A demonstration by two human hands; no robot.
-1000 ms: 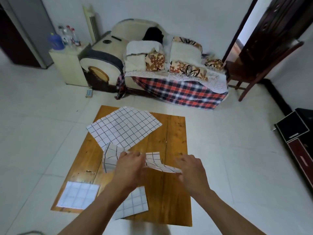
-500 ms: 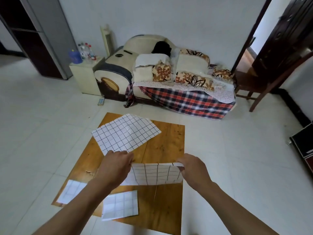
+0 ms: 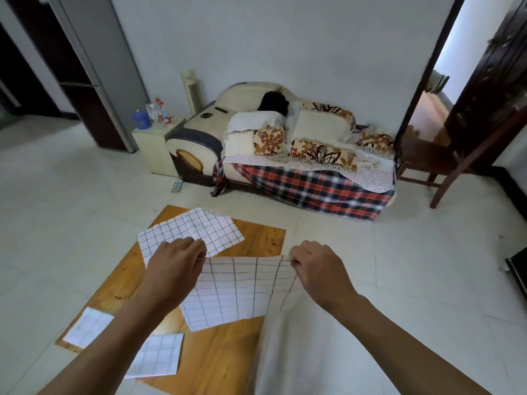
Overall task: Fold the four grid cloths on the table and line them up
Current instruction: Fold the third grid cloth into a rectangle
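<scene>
Both hands up: left hand and right hand pinch the top corners of the third grid cloth, hanging over mid-table. Two folded cloths lie at seven o'clock; an unfolded cloth waits at twelve. About halfway, I'd say.

Cloths: white, dark grid lines. Table: orange-brown wood grain. Sofa throw: red, navy, white plaid. Cushions: cream, brown leaf print.
</scene>
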